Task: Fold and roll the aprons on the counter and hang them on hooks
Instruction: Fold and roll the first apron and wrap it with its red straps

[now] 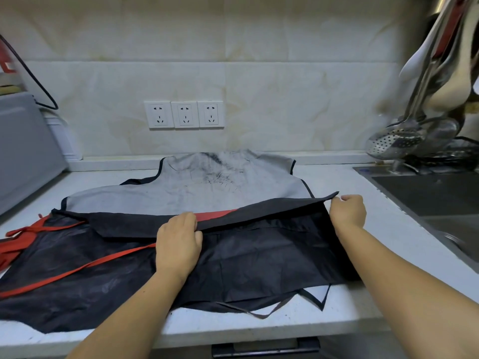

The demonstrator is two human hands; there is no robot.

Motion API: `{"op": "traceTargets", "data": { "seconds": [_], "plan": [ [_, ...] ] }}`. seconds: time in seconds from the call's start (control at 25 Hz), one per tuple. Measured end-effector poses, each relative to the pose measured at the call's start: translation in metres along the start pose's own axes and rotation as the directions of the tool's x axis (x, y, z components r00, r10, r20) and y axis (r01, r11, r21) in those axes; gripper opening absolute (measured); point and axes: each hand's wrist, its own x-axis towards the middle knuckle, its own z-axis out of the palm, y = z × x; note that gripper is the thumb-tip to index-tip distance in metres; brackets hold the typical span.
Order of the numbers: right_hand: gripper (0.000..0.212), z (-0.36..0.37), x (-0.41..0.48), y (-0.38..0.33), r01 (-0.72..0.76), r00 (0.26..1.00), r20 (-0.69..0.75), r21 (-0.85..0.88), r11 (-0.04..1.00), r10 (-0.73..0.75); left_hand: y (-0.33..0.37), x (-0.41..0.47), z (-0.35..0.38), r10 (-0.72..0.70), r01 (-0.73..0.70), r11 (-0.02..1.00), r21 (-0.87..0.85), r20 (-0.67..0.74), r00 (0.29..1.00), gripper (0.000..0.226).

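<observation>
head view: black apron [259,257] lies across the bench [350,182], overlapping grey apron [197,193] at 12 o'clock. my left hand [178,244] pinches its folded edge; my right hand [348,212] grips the 3 o'clock corner.

The black apron [259,255] hides the grey apron's [186,193] lower half; hanging utensils [435,81] at upper right are blurred and cropped.
</observation>
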Motion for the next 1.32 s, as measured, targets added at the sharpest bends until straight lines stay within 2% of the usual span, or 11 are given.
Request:
{"op": "traceTargets", "data": {
  "seconds": [0.08,0.2,0.32,0.44,0.64,0.8,0.88,0.96,1.0,1.12,1.32],
  "plan": [
    [0.039,0.001,-0.006,-0.010,-0.214,0.975,0.105,0.192,0.958,0.197,0.001,0.001,0.000,-0.018,0.018,1.000,0.002,0.019,1.000,0.036],
    [0.066,-0.001,-0.012,-0.023,-0.633,0.734,0.588,0.413,0.655,0.340,0.001,0.002,-0.002,-0.039,0.040,0.999,-0.015,0.048,0.998,0.032],
    [0.048,0.003,-0.014,-0.025,-0.767,0.574,0.758,0.363,0.529,0.311,0.003,0.001,-0.003,-0.045,0.047,0.999,-0.021,0.054,0.997,0.032],
    [0.014,0.011,-0.011,-0.029,-0.686,0.708,0.676,0.587,0.429,0.207,0.002,0.001,0.000,-0.129,0.131,0.991,-0.013,0.078,0.988,0.027],
    [0.012,0.014,-0.012,-0.021,-0.560,0.829,0.508,0.745,0.362,0.235,0.003,0.000,0.000,-0.315,0.316,0.948,0.029,0.214,0.925,0.023],
    [0.028,0.005,-0.014,-0.010,-0.334,0.942,0.131,0.299,0.894,0.308,0.002,0.001,-0.002,-0.294,0.317,0.945,-0.084,0.215,0.931,0.009],
    [0.042,0.011,-0.023,-0.014,0.082,0.986,-0.149,0.053,0.995,-0.073,0.002,0.000,0.001,-0.158,0.182,0.978,-0.106,0.203,0.966,0.036],
    [0.048,0.032,-0.051,-0.017,0.546,0.827,0.082,-0.347,0.762,-0.556,0.001,0.000,0.003,-0.074,0.092,0.994,-0.055,0.266,0.961,0.054],
    [0.050,0.044,-0.063,-0.014,0.665,0.743,0.295,-0.425,0.614,-0.601,0.000,0.000,0.004,-0.078,0.090,0.996,-0.020,0.330,0.941,0.055],
    [0.071,0.061,-0.073,0.003,0.643,0.739,0.630,-0.558,0.524,-0.237,-0.001,0.002,0.008,-0.156,0.154,0.987,0.041,0.455,0.877,0.050],
    [0.079,0.039,-0.041,0.014,0.489,0.831,0.556,-0.723,0.488,-0.008,0.000,0.004,0.007,-0.215,0.205,0.976,0.075,0.486,0.847,0.051]
  ]
}}
